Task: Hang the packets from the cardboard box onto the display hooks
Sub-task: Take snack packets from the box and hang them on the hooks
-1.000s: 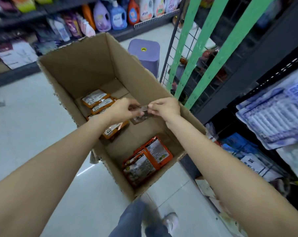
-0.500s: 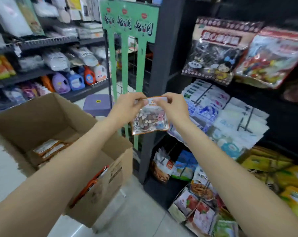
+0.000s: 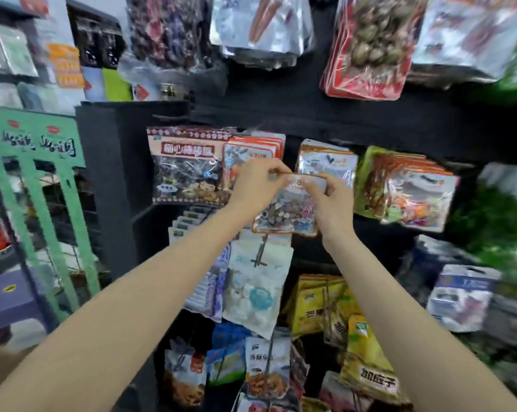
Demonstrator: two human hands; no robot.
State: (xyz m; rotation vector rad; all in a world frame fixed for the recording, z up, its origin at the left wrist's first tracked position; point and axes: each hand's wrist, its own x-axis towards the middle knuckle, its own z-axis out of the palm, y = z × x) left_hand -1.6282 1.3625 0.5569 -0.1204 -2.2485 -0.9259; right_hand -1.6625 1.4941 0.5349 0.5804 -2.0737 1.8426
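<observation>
**Packet held up at the hook wall, both hands on its top edge**

Lots of blur here, so take the small stuff with a grain of salt. The packet (image 3: 287, 214) sits dead center, a clear pouch with mixed bits inside and an orange rim. The left hand (image 3: 258, 182) pinches its top edge from 9 o'clock, fingers curled over the header. The right hand (image 3: 328, 200) grips the same edge from 3 o'clock, thumb across the front, covering part of the label. The hole in the header and any hook behind it are hidden by fingers, so I can't tell if it's on one.

Directly behind at 12 o'clock hangs an orange-topped stack (image 3: 251, 150), partly covered by the left hand. Tight quarters: a dark candy bag (image 3: 186, 171) at 9 o'clock, a silvery pouch (image 3: 328, 159) at 1 o'clock, white packets (image 3: 254, 292) just below at 6. The green rack (image 3: 40, 179) at far 9 o'clock is cut off by the frame.
</observation>
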